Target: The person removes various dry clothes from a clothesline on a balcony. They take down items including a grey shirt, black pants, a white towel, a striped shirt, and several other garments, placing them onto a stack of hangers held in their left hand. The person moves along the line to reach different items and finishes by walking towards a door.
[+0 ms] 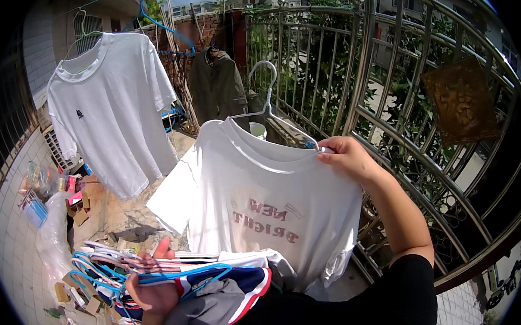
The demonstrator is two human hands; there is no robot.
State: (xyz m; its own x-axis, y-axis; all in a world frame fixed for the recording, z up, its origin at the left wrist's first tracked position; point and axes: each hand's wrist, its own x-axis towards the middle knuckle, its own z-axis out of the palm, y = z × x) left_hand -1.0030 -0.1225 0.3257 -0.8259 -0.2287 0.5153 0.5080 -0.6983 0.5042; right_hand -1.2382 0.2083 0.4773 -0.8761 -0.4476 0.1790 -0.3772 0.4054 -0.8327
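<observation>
Left hand [154, 284] fingers clamp spare hangers [116, 263] — right hand [347, 156] fingers pinch white shirt's [263, 204] shoulder edge beside railing [388, 93].

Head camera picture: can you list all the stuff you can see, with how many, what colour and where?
T-shirt on hanger: one, white, centre, held up at its shoulder.
White hanger: one, inside that T-shirt.
Hung T-shirt: one, white, upper left, on a green hanger.
Bundle of hangers: several, blue and pink, lower left.
Folded clothes: a few, grey, navy, red and white, over the left forearm.
Dark garment: one, olive, hanging at the back.
Railing: one, metal, right side.
Left hand: one, holding the bundle of hangers.
Right hand: one, gripping the T-shirt's shoulder.
</observation>
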